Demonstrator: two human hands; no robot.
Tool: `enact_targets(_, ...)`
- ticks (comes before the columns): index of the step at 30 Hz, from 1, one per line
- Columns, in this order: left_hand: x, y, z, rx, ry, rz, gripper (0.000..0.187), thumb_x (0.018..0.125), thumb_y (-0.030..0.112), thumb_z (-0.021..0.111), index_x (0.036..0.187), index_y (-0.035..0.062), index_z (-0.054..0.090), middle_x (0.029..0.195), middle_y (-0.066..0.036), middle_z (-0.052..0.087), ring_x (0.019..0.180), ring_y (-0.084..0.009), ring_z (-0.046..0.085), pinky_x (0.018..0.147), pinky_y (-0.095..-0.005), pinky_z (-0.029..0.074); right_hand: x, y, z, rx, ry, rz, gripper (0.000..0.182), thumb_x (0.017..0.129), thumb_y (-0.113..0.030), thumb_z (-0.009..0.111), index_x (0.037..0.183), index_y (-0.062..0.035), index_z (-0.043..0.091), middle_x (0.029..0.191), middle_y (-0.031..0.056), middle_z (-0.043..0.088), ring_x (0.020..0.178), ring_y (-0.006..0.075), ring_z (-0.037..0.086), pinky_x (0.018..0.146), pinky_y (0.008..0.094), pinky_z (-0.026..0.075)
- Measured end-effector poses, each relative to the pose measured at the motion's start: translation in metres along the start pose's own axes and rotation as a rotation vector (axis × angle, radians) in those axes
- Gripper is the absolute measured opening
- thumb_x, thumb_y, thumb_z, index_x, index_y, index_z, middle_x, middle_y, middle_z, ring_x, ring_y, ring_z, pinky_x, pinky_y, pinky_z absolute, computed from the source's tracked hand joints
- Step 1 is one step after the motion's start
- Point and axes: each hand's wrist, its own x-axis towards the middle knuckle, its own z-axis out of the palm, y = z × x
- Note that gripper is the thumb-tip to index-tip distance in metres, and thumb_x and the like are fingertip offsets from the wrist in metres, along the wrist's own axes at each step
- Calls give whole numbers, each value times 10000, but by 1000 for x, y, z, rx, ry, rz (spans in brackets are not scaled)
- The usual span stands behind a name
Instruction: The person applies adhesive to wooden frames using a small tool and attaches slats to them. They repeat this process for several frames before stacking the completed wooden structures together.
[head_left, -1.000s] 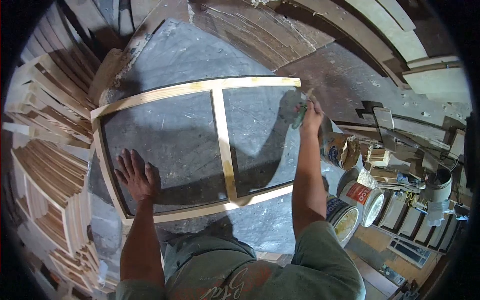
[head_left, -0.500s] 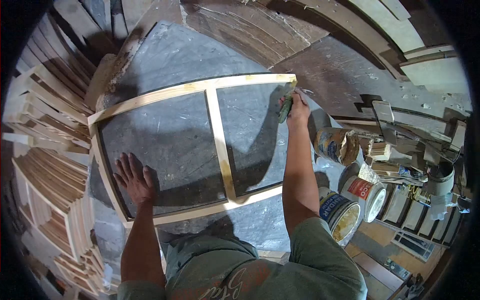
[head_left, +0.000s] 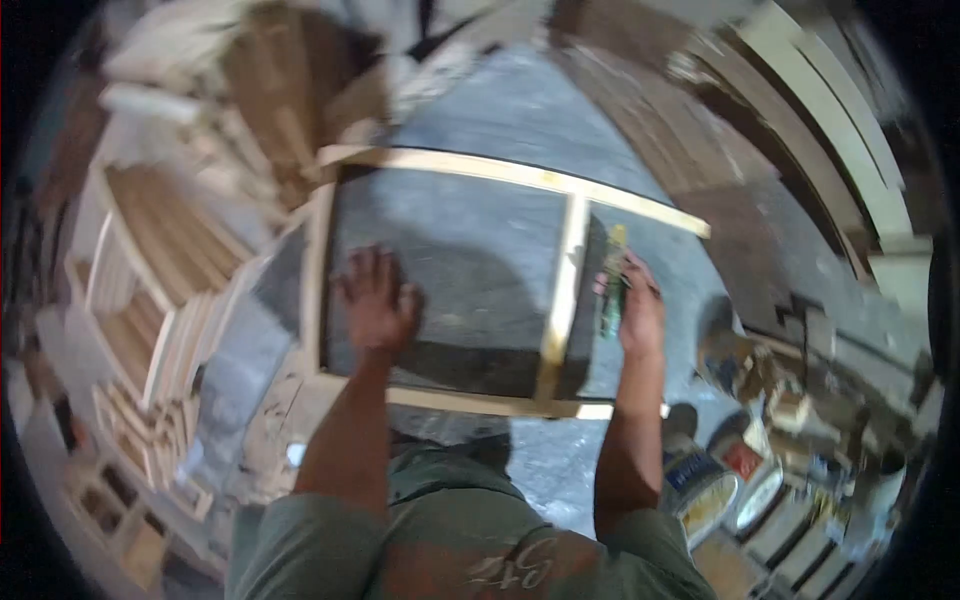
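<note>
We see a light wooden frame (head_left: 440, 165) lying flat on the grey worktop (head_left: 470, 110) — two openings split by one centre bar (head_left: 563, 290). Left hand (head_left: 378, 300) is spread wide, palm down, fingers splayed, pressing on the dark surface inside the left opening, close to the frame's left rail. Right hand (head_left: 638, 310) is closed around a green-handled tool (head_left: 612, 290); the tool stands just right of the centre bar, inside the right opening, its tip pointing toward the far rail. We cannot tell whether the tip touches wood — the view is motion-blurred. Stacks of similar wooden frames (head_left: 150, 300) sit along the left side. Open tins (head_left: 715, 485) stand to the right of the right forearm, near the worktop edge, with more blurred clutter beyond them. Curved wooden pieces (head_left: 830, 120) lie at upper right.
</note>
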Motion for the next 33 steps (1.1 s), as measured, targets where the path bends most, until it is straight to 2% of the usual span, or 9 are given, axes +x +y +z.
enact_targets(6, 1, 3, -11, -114, -27, -47, 680, 954, 449, 386, 1557, 150, 293, 1650, -98, 164, 1534, -335, 48, 1204, -598, -42, 10, 24, 119, -339, -239, 19, 412, 952, -105, 596, 1320, 76, 556, 1049, 120, 668, 800, 199, 664, 702, 305, 578)
enact_targets(7, 0, 2, -13, -123, -30, -46, 679, 955, 453, 381, 1557, 150, 294, 1651, -99, 161, 1534, -337, 48, 1203, -601, -41, 14, 28, 138, -414, -312, 4, 401, 945, -134, 631, 1308, 34, 597, 1046, 97, 668, 809, 176, 663, 686, 299, 572)
enact_targets(10, 1, 1, -14, -158, -28, -37, 678, 958, 460, 375, 1556, 149, 295, 1652, -99, 152, 1533, -339, 47, 1200, -607, -38, 47, 52, 172, -815, -347, -224, 375, 928, -136, 652, 1292, -47, 640, 1079, 122, 679, 819, 219, 674, 726, 320, 565)
enact_targets(13, 1, -1, -14, -155, -50, -37, 676, 964, 461, 384, 1556, 148, 292, 1656, -89, 137, 1535, -332, 33, 1201, -608, -39, 66, 64, 196, -1227, -356, -688, 365, 889, -118, 669, 1254, -110, 678, 1095, 158, 661, 843, 305, 678, 784, 378, 557)
enact_targets(16, 1, -1, -17, -154, -89, -51, 665, 977, 455, 329, 1573, 171, 252, 1667, -64, 105, 1539, -304, 11, 1212, -593, -34, 57, 67, 205, -1589, -327, -824, 363, 868, -142, 690, 1229, -104, 683, 998, 176, 614, 909, 338, 673, 801, 433, 536)
enact_targets(19, 0, -3, -13, -184, -43, -41, 659, 978, 448, 329, 1571, 169, 259, 1665, -68, 117, 1539, -304, 19, 1211, -596, -29, 51, 50, 208, -1774, -332, -723, 342, 831, -148, 683, 1169, -109, 713, 1081, 187, 606, 945, 386, 660, 834, 473, 532)
enact_targets(22, 1, -3, -15, -190, -60, -44, 660, 977, 452, 335, 1568, 165, 268, 1662, -71, 130, 1538, -306, 27, 1210, -601, -21, 48, 27, 227, -1860, -323, -666, 349, 836, -189, 678, 1174, -108, 707, 1098, 193, 609, 978, 389, 654, 845, 476, 530)
enact_targets(26, 0, -4, -11, -215, -31, -44, 661, 972, 449, 358, 1559, 155, 285, 1655, -78, 153, 1536, -312, 44, 1208, -606, -7, 62, 26, 240, -1834, -468, -836, 338, 837, -195, 667, 1166, -128, 710, 1113, 197, 608, 1007, 395, 646, 870, 478, 532)
enact_targets(33, 0, -6, -12, -242, -41, -36, 656, 981, 456, 374, 1556, 151, 292, 1654, -85, 150, 1534, -321, 48, 1204, -612, -16, 68, 4, 221, -2175, -441, -683, 316, 836, -172, 659, 1143, -127, 719, 1089, 184, 621, 988, 393, 649, 862, 470, 534)
